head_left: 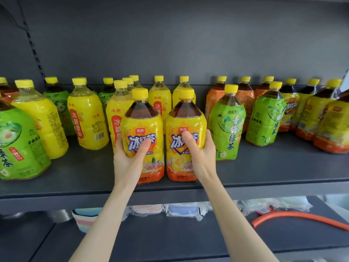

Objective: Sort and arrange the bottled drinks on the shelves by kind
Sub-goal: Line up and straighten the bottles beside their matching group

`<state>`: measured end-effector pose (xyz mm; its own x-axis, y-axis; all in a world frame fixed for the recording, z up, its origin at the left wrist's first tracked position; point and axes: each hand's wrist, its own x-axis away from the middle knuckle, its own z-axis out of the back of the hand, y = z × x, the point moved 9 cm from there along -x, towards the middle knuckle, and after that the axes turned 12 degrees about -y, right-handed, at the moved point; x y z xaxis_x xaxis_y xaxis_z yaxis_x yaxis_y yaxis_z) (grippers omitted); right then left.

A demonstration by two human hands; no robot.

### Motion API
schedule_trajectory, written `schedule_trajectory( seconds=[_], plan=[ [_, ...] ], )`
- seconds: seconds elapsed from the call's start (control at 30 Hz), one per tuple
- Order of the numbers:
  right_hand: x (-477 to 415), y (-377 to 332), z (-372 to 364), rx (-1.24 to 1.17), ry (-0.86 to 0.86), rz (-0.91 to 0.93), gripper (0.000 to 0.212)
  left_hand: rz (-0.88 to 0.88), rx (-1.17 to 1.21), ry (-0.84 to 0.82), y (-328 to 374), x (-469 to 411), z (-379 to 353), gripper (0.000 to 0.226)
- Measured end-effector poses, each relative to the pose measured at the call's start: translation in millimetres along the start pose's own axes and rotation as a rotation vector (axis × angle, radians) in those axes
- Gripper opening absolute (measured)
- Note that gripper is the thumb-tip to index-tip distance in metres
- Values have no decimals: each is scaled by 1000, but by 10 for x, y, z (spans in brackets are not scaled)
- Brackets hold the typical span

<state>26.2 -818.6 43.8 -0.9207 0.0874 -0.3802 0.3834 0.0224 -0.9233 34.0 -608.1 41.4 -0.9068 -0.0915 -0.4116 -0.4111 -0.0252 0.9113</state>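
Note:
Two iced black tea bottles with yellow-and-orange labels and yellow caps stand side by side at the front middle of the dark shelf (264, 174). My left hand (130, 159) grips the left tea bottle (142, 121), thumb across its label. My right hand (200, 154) grips the right tea bottle (186, 120) the same way. Both bottles are upright with their bases at the shelf's front edge. Behind them stand several yellow pear drink bottles (87, 118).
Green tea bottles stand at the left (17, 140) and right of middle (227, 127). Orange-labelled bottles (245, 99) line the back right, more iced tea bottles (309, 112) at far right. On the shelf below lie wrapped packets (181, 209) and an orange hose (302, 217).

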Motion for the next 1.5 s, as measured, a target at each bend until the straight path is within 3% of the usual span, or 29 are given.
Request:
schedule_trajectory(
  seconds=[0.1, 0.27, 0.47, 0.6, 0.7, 0.8, 1.1, 1.3, 1.5],
  plan=[
    [128, -103, 61, 7, 22, 17, 64, -43, 4, 40, 91, 136, -36, 69],
    [385, -430, 490, 29, 33, 78, 54, -92, 26, 3, 409, 412, -348, 52],
    [809, -764, 1472, 41, 104, 121, 48, -155, 120, -111, 686, 852, -1285, 40],
    [1156, -788, 2303, 82, 129, 73, 44, -101, 180, -134, 613, 1324, -2075, 38],
    [1382, -763, 2910, 90, 171, 42, 46, -58, 199, -153, 561, 1590, -2623, 52],
    [1455, -751, 3398, 74, 209, 7, 52, -35, 199, -160, 563, 1700, -3031, 43],
    [922, -776, 4244, 58, 201, 70, 58, -60, 156, -162, 659, 1270, -3894, 52],
    [438, -594, 4637, 77, 199, 74, 49, -22, 72, -209, 348, 754, -4455, 60],
    [183, -476, 4947, 79, 182, 98, 53, -10, -12, -236, 152, 408, -4945, 54]
  ],
)
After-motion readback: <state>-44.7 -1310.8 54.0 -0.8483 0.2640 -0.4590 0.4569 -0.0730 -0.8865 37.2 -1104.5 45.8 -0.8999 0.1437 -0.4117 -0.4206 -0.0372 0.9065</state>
